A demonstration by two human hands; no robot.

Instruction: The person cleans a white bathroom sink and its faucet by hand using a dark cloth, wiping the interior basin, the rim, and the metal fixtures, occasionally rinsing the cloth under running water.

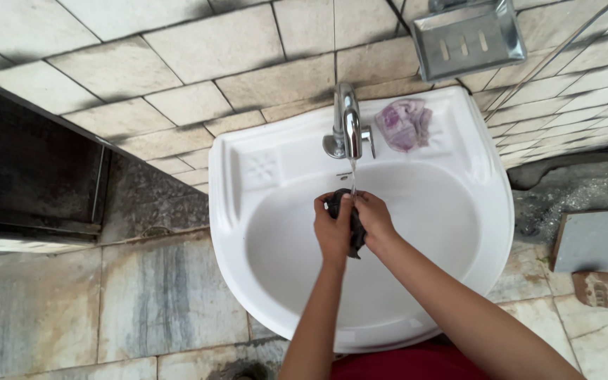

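Both my hands meet over the bowl of a white wash basin [262,232], right under a chrome tap [347,127]. A thin stream of water [352,176] falls from the tap onto them. My left hand [332,229] and my right hand [374,218] are closed together around a small dark cloth [355,232], which shows between the fingers and hangs a little below them. Most of the cloth is hidden by the hands.
A crumpled purple-pink cloth [404,124] lies on the basin's rim, right of the tap. A metal soap dish [467,36] is fixed to the tiled wall above. A grey tile piece [591,239] and a brick fragment [594,288] lie on the floor at right.
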